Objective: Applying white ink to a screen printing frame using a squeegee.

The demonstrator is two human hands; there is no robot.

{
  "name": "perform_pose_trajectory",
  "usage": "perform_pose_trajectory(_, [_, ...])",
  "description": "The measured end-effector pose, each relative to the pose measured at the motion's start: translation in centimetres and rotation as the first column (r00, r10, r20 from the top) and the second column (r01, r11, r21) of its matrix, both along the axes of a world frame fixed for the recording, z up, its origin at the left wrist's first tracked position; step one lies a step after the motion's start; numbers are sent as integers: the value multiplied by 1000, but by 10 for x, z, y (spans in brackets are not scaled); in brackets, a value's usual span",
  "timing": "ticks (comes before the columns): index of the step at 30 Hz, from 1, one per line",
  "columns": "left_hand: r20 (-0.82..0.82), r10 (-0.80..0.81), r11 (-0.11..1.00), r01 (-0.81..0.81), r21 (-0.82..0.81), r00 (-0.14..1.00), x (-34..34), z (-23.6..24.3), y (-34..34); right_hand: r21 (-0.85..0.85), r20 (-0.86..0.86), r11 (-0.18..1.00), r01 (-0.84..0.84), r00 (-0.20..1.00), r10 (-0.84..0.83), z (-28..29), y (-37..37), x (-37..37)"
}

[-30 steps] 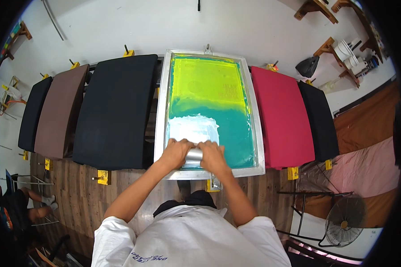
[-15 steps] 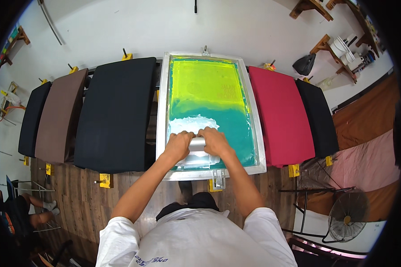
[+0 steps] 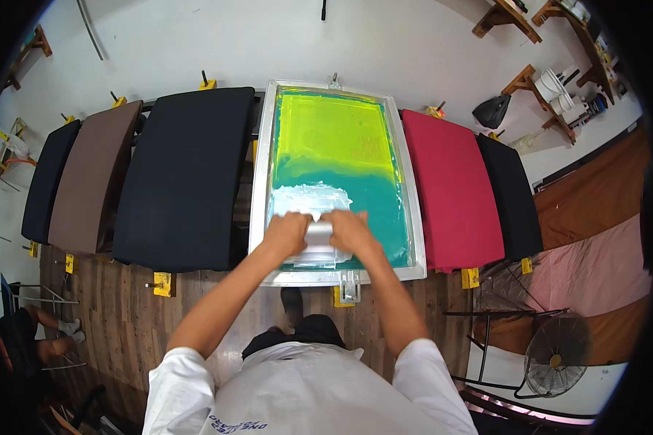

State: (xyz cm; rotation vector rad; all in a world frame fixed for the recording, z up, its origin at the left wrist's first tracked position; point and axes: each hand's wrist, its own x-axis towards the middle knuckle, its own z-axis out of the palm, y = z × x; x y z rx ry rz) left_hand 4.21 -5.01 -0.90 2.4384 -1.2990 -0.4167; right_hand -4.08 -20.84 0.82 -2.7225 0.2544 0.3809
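A silver-handled squeegee [image 3: 318, 236] stands over the near left part of a screen-printing frame [image 3: 260, 170]. My left hand [image 3: 286, 233] grips the handle's left end, and my right hand [image 3: 348, 230] is closed round its right end. Both hands are slightly blurred. The blade is hidden beneath the handle and fingers. White ink [image 3: 308, 197] lies thick on the mesh just beyond my hands and spreads around the squeegee. The mesh is teal [image 3: 377, 210] in its nearer half and yellow-green [image 3: 334, 123] in its far half, with faint lettering.
Fabric-covered boards flank the frame: black [image 3: 181, 181] and brown [image 3: 94, 177] on the left, red [image 3: 453, 192] and black [image 3: 511, 196] on the right. A metal clamp [image 3: 350, 288] sits at the frame's near edge. A standing fan [image 3: 557, 357] is at lower right; a seated person's legs [image 3: 51, 333] show at left.
Both hands have drawn the squeegee slightly toward me over the mesh, with a bit more white ink showing beyond them. The whole view has shifted a little.
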Motion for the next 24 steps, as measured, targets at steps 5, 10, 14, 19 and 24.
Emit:
perform_pose_trajectory(5, [-6, 64, 998, -64, 17, 998, 38, -10, -28, 9, -30, 999, 53, 998, -53, -12, -20, 41])
perform_pose_trajectory(10, [-46, 42, 998, -44, -40, 998, 30, -18, -19, 26, -47, 995, 93, 995, -92, -21, -14, 35])
perform_pose_trajectory(14, [-23, 27, 998, -28, -50, 999, 6, -19, -9, 43, 8, 992, 116, 993, -116, -17, -1, 7])
perform_pose_trajectory(19, [-63, 21, 997, -26, -77, 998, -42, -26, 19, 89, 103, 993, 81, 991, -90, -15, 27, -45])
perform_pose_trajectory(24, [-228, -27, 997, 43, 69, 973, -16, -4, 10, 55, -107, 998, -8, 994, 14, -7, 10, -23])
